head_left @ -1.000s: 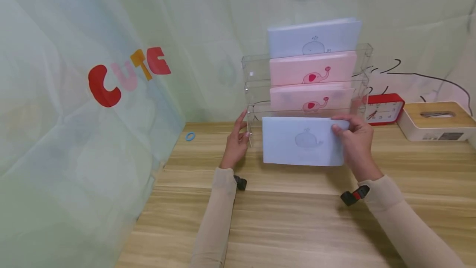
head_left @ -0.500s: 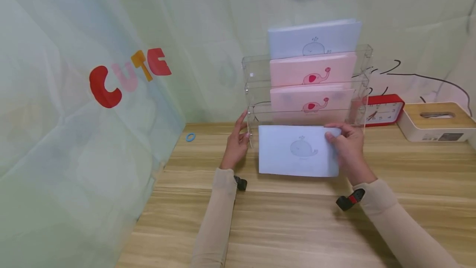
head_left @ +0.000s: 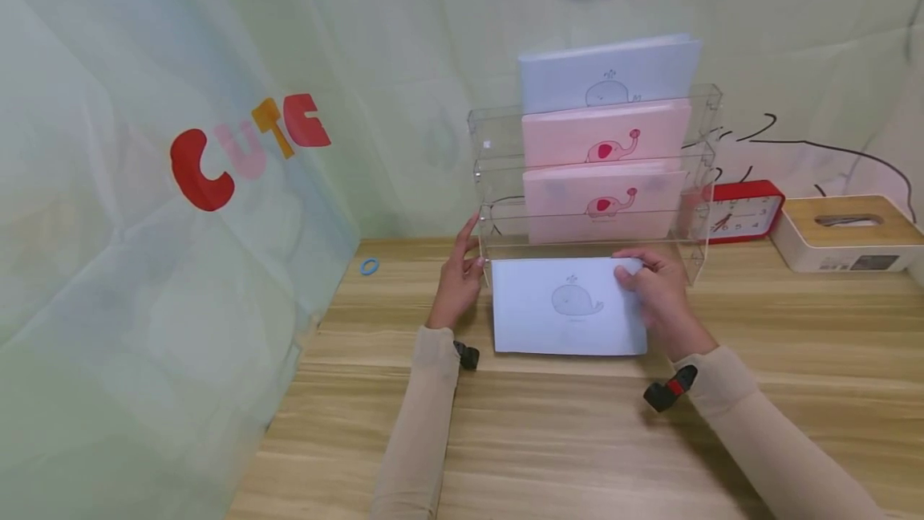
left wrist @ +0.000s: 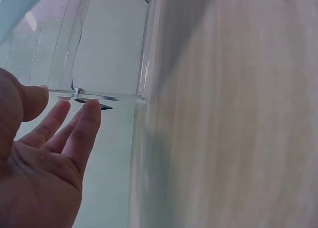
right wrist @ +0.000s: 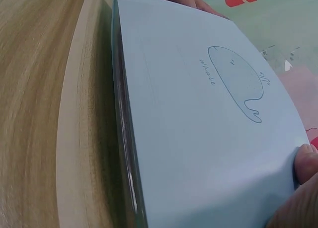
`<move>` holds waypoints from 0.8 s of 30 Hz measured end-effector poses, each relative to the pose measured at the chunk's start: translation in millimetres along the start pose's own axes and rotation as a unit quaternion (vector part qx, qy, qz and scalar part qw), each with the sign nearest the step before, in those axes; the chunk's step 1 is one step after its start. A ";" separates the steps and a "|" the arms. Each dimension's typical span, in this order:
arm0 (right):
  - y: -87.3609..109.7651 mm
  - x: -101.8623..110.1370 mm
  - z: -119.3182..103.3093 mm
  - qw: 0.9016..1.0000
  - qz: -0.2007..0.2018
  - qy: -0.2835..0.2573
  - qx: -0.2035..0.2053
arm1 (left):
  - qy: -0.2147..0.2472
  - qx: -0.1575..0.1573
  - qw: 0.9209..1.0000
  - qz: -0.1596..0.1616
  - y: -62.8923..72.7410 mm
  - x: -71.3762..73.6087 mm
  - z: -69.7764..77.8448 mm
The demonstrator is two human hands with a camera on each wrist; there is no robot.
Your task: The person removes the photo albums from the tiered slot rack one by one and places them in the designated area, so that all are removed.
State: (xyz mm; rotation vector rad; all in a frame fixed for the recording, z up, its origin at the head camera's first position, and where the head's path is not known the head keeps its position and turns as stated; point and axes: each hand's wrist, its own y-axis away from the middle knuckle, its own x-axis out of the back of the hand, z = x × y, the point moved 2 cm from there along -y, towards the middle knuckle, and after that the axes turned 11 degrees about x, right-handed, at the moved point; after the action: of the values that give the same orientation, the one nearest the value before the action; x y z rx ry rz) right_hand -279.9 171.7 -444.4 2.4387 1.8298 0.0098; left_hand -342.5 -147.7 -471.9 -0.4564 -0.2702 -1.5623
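My right hand (head_left: pixel 660 295) pinches the upper right corner of a pale blue booklet (head_left: pixel 549 319), thumb in front and fingers behind. Its cover (right wrist: pixel 184 104) bears a line-drawn whale with the word "whale". The booklet stands low over the table, in front of a clear acrylic rack (head_left: pixel 498 123). On the rack's left side, my left hand (head_left: pixel 457 283) touches the panel with its fingertips (left wrist: pixel 91 109); its fingers are fairly straight. Behind the held booklet, the tiers carry a pink elephant booklet (head_left: pixel 563 223), another pink booklet (head_left: pixel 556 135) and a blue whale booklet (head_left: pixel 552 79) at the top.
A red alarm clock (head_left: pixel 761 199) stands right of the rack, beside a white tissue box (head_left: pixel 808 251) with a wooden lid. A small blue ring (head_left: pixel 369 266) lies at left on the wooden table (head_left: pixel 549 440). Fabric-covered walls (head_left: pixel 404 143) border the back and left.
My right hand has brought the pale blue booklet down and to the left, away from the rack, uncovering more of the lower pink booklet. The left hand stays on the rack's side.
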 end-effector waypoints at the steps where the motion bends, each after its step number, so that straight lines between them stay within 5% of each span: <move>1: -0.3 -0.8 0.8 1.000 -0.002 0.000 -0.004 | 0.000 0.000 1.000 0.000 -0.1 0.1 0.2; 24: -4.2 -11.7 14.1 0.997 -0.058 0.053 -0.005 | -0.007 0.019 1.000 -0.002 -0.7 -0.3 -0.3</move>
State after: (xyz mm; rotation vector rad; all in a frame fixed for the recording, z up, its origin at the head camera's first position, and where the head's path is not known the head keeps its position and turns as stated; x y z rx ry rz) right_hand -286.4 160.7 -458.2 2.3650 2.0060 0.1411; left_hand -343.3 -147.6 -472.1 -0.4383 -0.3114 -1.5551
